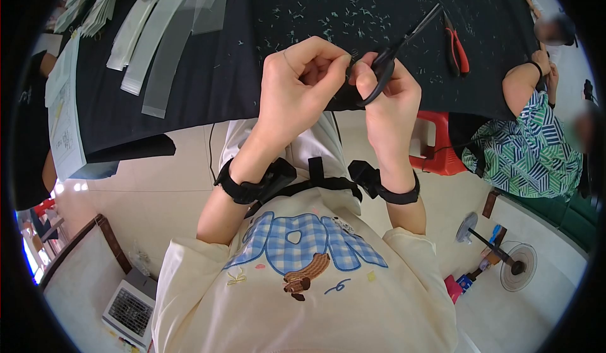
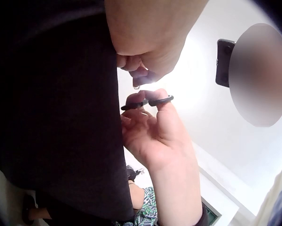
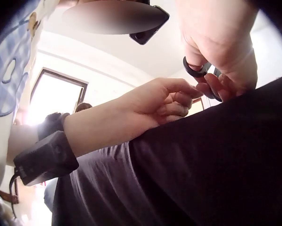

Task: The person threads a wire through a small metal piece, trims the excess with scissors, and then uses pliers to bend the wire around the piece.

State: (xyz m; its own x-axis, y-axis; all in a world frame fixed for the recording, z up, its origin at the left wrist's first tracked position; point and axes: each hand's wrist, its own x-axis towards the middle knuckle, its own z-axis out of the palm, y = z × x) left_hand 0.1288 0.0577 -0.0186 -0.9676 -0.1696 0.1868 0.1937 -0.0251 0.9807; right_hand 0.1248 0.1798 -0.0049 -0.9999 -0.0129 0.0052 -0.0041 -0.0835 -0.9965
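Note:
My left hand (image 1: pixel 300 82) is held over the front edge of the black-covered table, thumb and index fingertip pinched together. Between those fingertips is a tiny shiny loop (image 2: pixel 136 87), mostly hidden; what it belongs to I cannot tell. Close to its right, my right hand (image 1: pixel 394 104) grips a pair of black scissors (image 1: pixel 414 32), with thumb and fingers through the handle loops. The blades point away toward the upper right, over the table. In the right wrist view, the fingertips of both hands nearly meet beside a scissor handle (image 3: pixel 193 68).
Small pale-green clippings (image 1: pixel 353 22) are scattered across the black cloth (image 1: pixel 246 12). Red-handled pliers (image 1: pixel 456 50) lie right of the scissors. Long clear plastic strips (image 1: pixel 167 44) and a paper sheet (image 1: pixel 65 119) lie at left. A person in a patterned garment (image 1: pixel 524 151) sits at right by a red stool (image 1: pixel 435 145).

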